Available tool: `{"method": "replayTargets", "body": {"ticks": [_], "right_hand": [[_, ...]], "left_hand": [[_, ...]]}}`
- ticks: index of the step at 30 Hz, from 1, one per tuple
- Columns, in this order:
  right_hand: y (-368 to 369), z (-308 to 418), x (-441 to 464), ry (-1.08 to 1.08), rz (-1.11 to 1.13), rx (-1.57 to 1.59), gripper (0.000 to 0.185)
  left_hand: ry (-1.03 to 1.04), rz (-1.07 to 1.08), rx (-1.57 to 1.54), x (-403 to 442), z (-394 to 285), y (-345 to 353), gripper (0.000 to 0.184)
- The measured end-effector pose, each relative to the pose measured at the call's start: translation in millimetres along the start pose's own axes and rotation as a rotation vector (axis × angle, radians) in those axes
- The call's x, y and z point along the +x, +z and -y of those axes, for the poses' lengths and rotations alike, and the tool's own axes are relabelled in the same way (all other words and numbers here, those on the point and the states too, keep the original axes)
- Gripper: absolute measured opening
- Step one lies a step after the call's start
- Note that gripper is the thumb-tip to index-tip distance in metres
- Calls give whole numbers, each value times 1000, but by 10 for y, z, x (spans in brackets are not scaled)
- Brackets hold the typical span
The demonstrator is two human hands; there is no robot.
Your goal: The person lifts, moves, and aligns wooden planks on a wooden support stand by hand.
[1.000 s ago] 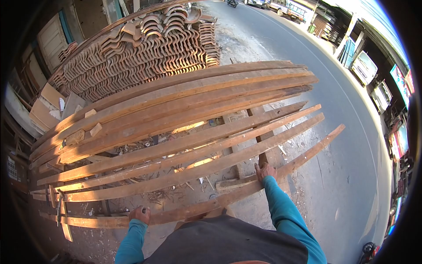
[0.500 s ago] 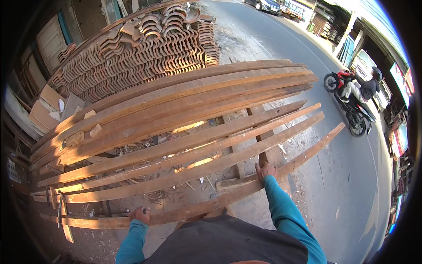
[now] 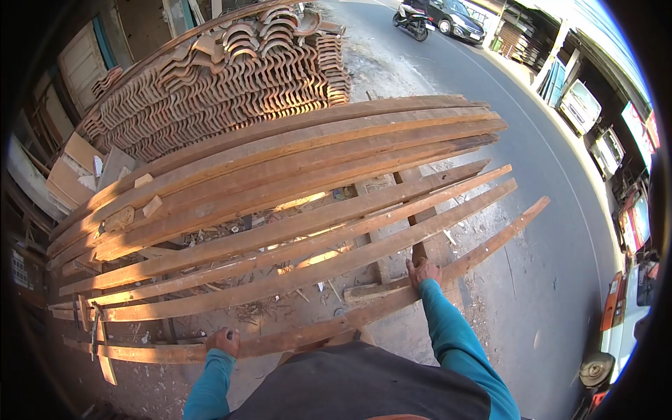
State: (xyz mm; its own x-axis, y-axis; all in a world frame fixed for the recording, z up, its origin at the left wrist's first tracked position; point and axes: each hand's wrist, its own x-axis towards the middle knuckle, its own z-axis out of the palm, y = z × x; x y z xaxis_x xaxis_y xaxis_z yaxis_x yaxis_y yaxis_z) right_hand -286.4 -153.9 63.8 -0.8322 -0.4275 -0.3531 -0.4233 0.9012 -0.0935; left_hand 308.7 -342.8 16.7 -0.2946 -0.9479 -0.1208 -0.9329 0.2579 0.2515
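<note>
A long wooden plank runs in front of my body, the nearest of several lying across wooden supports. My left hand is closed over its left part, fingers curled. Farther right, my right hand grips the same plank, its fingers over the far edge. Just beyond lies another plank, parallel and apart from the held one. By the left end, a dark metal piece hangs near a short wooden strip. The undersides of both hands are hidden.
Thicker beams lie behind the planks, with wood offcuts on them. A stack of clay roof tiles stands beyond. On the road are a motorcycle, a black car and a white vehicle at right.
The red motorcycle with its rider has left the right side. Another motorcycle is at the top, the black car shows more fully, and a white vehicle has appeared at right. My hands stay put.
</note>
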Motion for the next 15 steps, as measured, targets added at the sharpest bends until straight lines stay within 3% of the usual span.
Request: {"method": "replayTargets", "body": {"ticks": [4, 6, 10, 12, 15], "right_hand": [[-13, 6, -20, 3, -14, 1, 65], [72, -31, 48, -3, -25, -29, 60], [105, -55, 75, -10, -31, -33, 60], [55, -26, 33, -7, -32, -34, 60], [91, -47, 69, -13, -28, -26, 60]], "left_hand": [[-48, 124, 28, 10, -68, -88, 39], [-5, 2, 4, -13, -51, -56, 34], [-6, 1, -3, -19, -149, -169, 32], [-67, 140, -9, -12, -192, -249, 43], [-87, 164, 9, -9, -205, -262, 42]]}}
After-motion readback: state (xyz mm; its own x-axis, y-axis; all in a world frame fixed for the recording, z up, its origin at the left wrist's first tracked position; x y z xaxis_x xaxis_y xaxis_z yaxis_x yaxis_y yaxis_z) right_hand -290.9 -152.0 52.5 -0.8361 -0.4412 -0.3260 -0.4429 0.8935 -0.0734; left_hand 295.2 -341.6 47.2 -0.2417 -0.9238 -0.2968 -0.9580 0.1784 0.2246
